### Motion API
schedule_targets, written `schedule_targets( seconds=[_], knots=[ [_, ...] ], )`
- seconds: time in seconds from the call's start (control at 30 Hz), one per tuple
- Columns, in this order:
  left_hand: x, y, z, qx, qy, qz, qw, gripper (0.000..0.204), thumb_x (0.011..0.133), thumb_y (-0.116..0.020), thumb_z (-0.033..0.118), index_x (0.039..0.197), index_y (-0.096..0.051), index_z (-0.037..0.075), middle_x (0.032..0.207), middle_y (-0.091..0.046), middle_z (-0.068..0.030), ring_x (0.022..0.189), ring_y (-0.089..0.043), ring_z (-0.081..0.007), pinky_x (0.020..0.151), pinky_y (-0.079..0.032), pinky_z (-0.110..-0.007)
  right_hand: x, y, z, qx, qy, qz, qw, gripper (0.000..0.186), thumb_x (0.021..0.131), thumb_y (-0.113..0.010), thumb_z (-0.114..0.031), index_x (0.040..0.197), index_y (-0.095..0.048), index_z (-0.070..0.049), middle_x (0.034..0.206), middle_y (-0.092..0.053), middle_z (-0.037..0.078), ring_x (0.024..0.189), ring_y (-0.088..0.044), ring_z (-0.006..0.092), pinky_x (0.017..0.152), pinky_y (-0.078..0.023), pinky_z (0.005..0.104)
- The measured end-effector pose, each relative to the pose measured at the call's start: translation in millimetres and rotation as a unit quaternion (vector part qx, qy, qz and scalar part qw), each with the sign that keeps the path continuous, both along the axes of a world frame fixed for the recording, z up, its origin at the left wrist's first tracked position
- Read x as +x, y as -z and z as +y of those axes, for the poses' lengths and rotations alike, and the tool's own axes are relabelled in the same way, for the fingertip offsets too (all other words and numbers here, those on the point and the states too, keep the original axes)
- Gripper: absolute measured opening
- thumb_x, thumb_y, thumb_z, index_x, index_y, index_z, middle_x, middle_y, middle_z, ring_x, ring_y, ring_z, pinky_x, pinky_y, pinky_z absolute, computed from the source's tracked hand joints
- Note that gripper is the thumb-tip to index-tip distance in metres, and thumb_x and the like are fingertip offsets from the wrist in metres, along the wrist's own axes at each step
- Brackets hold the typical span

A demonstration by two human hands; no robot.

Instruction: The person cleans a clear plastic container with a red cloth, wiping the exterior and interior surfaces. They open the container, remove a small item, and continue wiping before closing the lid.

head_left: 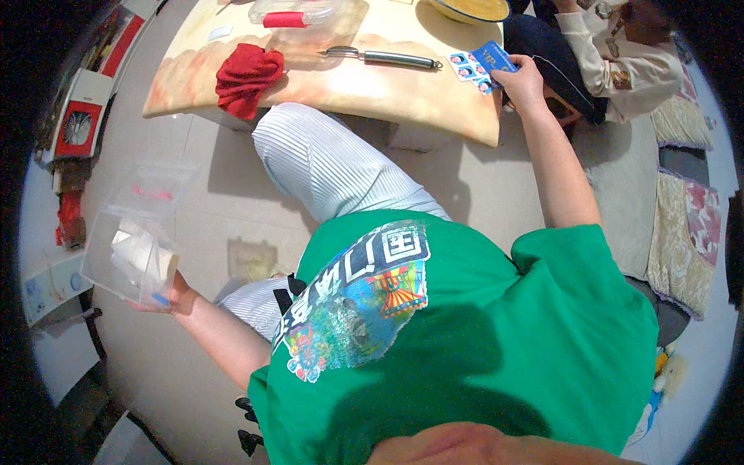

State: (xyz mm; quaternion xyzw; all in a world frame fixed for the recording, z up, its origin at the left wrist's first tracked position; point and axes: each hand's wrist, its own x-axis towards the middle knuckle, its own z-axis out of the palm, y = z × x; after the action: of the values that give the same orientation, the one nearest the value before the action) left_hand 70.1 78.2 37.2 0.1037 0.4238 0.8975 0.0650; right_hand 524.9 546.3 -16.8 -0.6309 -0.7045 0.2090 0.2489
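- Left hand [172, 298] is out at the lower left of the frame, its grip closed on the bottom corner of a clear zip bag [139, 232].
- That clear zip bag hangs in the air over the pale floor [201, 194], well apart from the desk; inside it sit folded white papers [143, 260], and a pink strip runs across near its top.
- Right hand [521, 84] reaches to the upper right of the frame, its grip pinched on a blue card [490, 56] with a sheet of small portrait photos [466, 67] fanned out just beside it.
- The card and photos sit right at the near right corner of the desk [372, 89], whether touching the surface I cannot tell.
- On the desk, upper middle of the frame: a metal tool with a long steel handle [384, 56] lying flat, a crumpled red cloth [246, 76] draped over the near edge, and a clear plastic box with a red piece [298, 14] at the far side.
- A yellow bowl [469, 8] peeks in at the top edge.
- Another person in a cream sleeve [612, 54] sits at the upper right, beside patterned cushions [690, 232].
- Green printed T-shirt [480, 341] fills the lower middle; white pleated trousers [333, 167] stretch toward the desk.
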Motion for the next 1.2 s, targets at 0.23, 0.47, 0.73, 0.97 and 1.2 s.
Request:
schedule_targets(
  seconds=[0.23,0.47,0.73,0.97,1.2],
  knots=[
    [-2,12,5,0.011,-0.001,-0.027,1.000,0.071,0.091,-0.054,0.046,0.146,-0.046,0.004,0.152,-0.045,-0.0170,0.141,-0.041,-0.0391,0.121,-0.026,-0.055,13,-9,14,-0.149,-0.020,0.314,0.937,0.051,0.080,-0.079,-0.004,0.126,-0.059,0.003,0.107,-0.069,0.010,0.093,-0.068,0.0201,0.083,-0.057,0.0373],
    [-29,51,-35,0.123,0.098,-0.059,0.986,0.069,0.091,-0.053,0.044,0.146,-0.046,0.003,0.151,-0.045,-0.0187,0.140,-0.042,-0.0392,0.120,-0.030,-0.055,32,-49,82,0.232,-0.001,0.117,0.966,0.046,0.078,-0.080,-0.014,0.119,-0.064,0.000,0.100,-0.072,0.010,0.087,-0.070,0.0224,0.077,-0.056,0.0357],
    [-28,39,-40,0.058,0.034,-0.097,0.993,0.067,0.092,-0.050,0.042,0.145,-0.046,0.001,0.150,-0.046,-0.0201,0.140,-0.042,-0.0411,0.118,-0.031,-0.057,-19,-74,158,0.400,0.024,-0.022,0.916,0.021,0.084,-0.058,-0.004,0.104,-0.065,-0.003,0.100,-0.068,0.022,0.099,-0.064,0.0411,0.088,-0.051,0.0478],
    [5,9,-31,-0.081,-0.083,-0.085,0.990,0.063,0.097,-0.047,0.040,0.146,-0.043,0.001,0.151,-0.044,-0.0212,0.139,-0.041,-0.0433,0.117,-0.028,-0.065,-27,-52,230,0.235,0.071,-0.071,0.967,0.023,0.085,-0.058,-0.006,0.107,-0.065,-0.003,0.106,-0.068,0.025,0.106,-0.064,0.0417,0.090,-0.052,0.0480],
    [5,3,-67,-0.156,-0.102,-0.045,0.981,0.062,0.097,-0.052,0.037,0.147,-0.042,0.001,0.152,-0.042,-0.0219,0.137,-0.042,-0.0470,0.112,-0.031,-0.072,-23,-50,255,0.097,0.109,-0.072,0.987,0.036,0.074,-0.075,-0.002,0.109,-0.063,-0.002,0.107,-0.070,0.023,0.105,-0.068,0.0378,0.089,-0.053,0.0461]
  ],
)
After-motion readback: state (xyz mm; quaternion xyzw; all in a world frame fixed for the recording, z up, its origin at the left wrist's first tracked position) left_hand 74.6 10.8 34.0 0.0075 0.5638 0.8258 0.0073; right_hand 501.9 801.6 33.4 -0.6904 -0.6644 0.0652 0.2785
